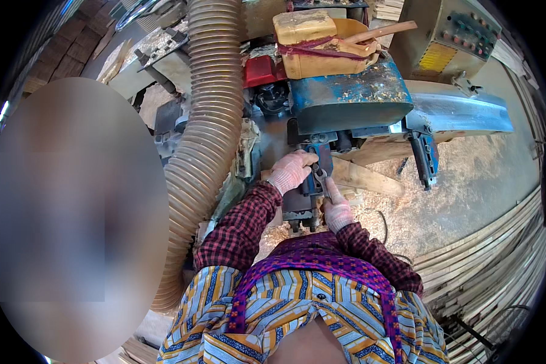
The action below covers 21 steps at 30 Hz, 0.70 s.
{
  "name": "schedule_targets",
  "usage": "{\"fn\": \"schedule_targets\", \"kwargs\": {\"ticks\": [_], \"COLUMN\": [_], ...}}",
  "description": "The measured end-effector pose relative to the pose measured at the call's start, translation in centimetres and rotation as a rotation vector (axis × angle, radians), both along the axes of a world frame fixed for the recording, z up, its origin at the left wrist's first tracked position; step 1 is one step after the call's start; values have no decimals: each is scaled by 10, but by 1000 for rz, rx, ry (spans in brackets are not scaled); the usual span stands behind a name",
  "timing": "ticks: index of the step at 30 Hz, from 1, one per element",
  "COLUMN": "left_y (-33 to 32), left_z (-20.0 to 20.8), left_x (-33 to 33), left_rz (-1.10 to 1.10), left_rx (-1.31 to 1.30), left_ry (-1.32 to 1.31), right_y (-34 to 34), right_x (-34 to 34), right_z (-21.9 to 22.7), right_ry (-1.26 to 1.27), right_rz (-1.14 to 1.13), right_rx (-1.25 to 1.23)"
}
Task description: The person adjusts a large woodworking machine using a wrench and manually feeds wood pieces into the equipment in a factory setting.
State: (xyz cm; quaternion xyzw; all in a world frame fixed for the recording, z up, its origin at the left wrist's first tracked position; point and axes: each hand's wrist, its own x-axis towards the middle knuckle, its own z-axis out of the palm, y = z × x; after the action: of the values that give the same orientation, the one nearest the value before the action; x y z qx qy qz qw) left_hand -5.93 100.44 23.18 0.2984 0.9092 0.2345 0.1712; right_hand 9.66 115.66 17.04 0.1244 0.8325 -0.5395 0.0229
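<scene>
My left hand (291, 170), in a pale knitted glove, rests against a blue metal bracket (324, 159) on the front of a woodworking machine. Its fingers curl at the bracket's left side; what they grip is partly hidden. My right hand (338, 209), gloved too, is closed around the handle of a metal wrench (320, 174). The wrench's jaw end lies over the dark fitting at the bracket's lower part, close to my left fingertips. Above both hands sits the machine's blue housing (352, 100), dusted with wood chips.
A thick ribbed hose (209, 115) runs down beside my left arm. On the housing stands a cut yellow plastic container (321, 64) with a wooden stick. A second blue bracket (423, 159), a control panel (467, 36) and long wood strips (485, 249) lie rightward. A blurred patch covers the left.
</scene>
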Motion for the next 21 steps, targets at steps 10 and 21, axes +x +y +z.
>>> {"fn": "schedule_targets", "kwargs": {"ticks": [10, 21], "left_y": [0, 8], "left_z": [-8, 3], "left_x": [-6, -6], "left_rz": [40, 98], "left_rx": [-7, -89], "left_ry": [-57, -116], "right_y": [-32, -67], "right_x": [-19, -60], "right_z": [-31, 45], "right_ry": [-101, -322], "right_rz": [-126, -304], "right_rx": [-299, -925]}}
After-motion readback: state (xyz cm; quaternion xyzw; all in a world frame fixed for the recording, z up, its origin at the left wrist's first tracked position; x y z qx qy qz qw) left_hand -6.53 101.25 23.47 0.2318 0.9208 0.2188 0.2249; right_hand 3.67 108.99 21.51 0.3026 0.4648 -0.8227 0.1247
